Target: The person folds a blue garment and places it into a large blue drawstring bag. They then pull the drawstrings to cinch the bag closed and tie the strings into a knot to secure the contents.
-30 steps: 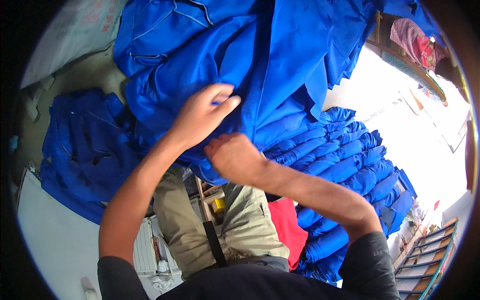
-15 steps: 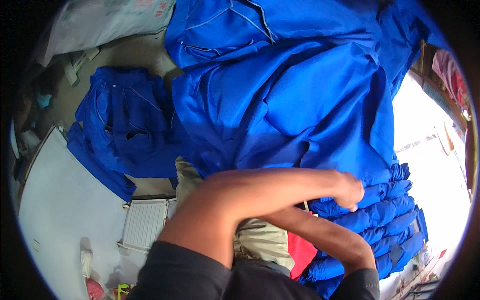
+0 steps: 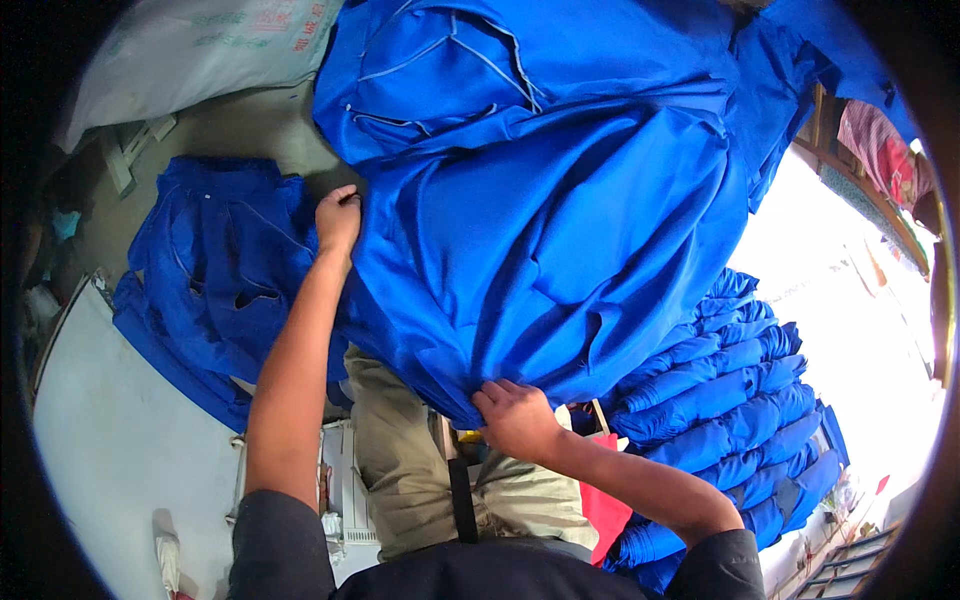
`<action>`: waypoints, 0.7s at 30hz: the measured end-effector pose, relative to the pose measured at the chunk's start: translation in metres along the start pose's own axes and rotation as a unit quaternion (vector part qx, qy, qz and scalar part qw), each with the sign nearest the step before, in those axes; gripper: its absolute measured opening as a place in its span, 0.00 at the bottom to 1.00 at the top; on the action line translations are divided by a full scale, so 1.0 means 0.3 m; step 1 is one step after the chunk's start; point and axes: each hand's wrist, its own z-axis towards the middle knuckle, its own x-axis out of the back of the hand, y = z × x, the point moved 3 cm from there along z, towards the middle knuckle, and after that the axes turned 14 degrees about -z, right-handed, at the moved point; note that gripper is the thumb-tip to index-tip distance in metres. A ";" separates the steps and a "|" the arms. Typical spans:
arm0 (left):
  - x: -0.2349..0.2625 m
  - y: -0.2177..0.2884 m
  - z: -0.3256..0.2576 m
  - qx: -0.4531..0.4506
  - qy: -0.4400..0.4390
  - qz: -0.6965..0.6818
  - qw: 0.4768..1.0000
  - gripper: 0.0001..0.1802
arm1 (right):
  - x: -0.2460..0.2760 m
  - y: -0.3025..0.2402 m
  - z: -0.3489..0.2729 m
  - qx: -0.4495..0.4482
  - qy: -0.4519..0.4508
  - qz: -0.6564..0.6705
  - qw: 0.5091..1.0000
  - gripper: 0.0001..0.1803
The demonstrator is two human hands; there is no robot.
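Right hand [image 3: 517,420] down by the lap, fingers curled tight on the near hem of the blue cloth [image 3: 560,250], which drapes wide over the knees and the heap ahead. Beside it to the right, a stack [image 3: 730,400] of folded blue pieces. Farther out, left hand [image 3: 338,218] pinches the cloth's left edge, fingers closed on it. Beyond that hand, another blue garment [image 3: 215,270] lies spread; a white sack [image 3: 200,50] sits at the back.
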 end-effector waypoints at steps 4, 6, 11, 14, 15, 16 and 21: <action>0.058 0.100 -0.177 0.169 0.023 0.004 0.985 0.17 | -0.044 0.000 -0.044 -0.015 -0.018 -0.011 1.000 0.22; 0.075 0.027 -0.123 0.236 -0.025 -0.114 0.965 0.25 | -0.053 -0.009 -0.033 -0.012 -0.017 -0.008 1.000 0.22; -0.045 -0.028 0.065 0.172 -0.090 -0.037 0.980 0.25 | -0.051 -0.028 -0.021 -0.001 -0.009 0.004 1.000 0.21; -0.054 0.067 0.044 0.031 -0.040 0.009 0.999 0.19 | -0.052 -0.012 -0.040 -0.015 -0.007 0.004 1.000 0.22; -0.038 0.119 -0.006 -0.025 -0.006 -0.002 1.000 0.17 | -0.055 -0.005 -0.059 -0.014 -0.007 0.006 1.000 0.22; 0.030 0.091 -0.032 -0.090 0.011 -0.040 0.995 0.15 | -0.051 0.010 -0.083 -0.011 -0.007 0.008 1.000 0.22; 0.329 -0.204 -0.325 0.205 -0.060 0.176 0.961 0.18 | -0.083 0.092 -0.108 0.032 0.000 0.017 0.999 0.24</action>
